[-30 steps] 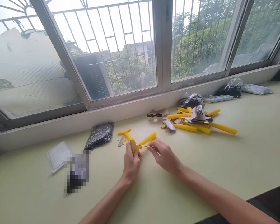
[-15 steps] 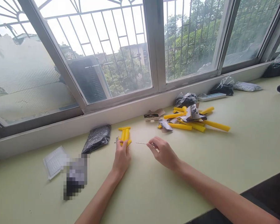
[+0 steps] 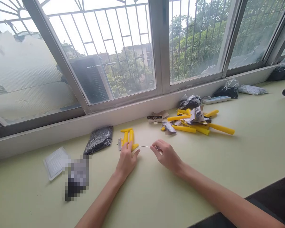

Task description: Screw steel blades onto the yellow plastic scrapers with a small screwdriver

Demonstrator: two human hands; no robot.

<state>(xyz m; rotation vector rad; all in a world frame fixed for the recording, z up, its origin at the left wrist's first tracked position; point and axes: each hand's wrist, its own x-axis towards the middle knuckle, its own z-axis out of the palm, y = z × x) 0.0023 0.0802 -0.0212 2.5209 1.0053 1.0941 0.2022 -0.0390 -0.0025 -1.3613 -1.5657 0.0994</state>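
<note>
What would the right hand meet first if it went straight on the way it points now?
The thin rod in the right hand would likely meet the yellow tool by the left hand first; whether its tip touches is unclear.

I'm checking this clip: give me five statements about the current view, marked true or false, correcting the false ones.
1. The right hand holds a thin metal tool. True.
2. The left hand is on the large pile of yellow handles. False: the left hand is at the yellow pieces left of the pile.
3. A black packet lies left of those yellow pieces. True.
4. The clear plastic package lies right of both hands. False: the clear plastic package lies left of them.
5. The large pile is nearer the windows than the right hand. True.
</note>
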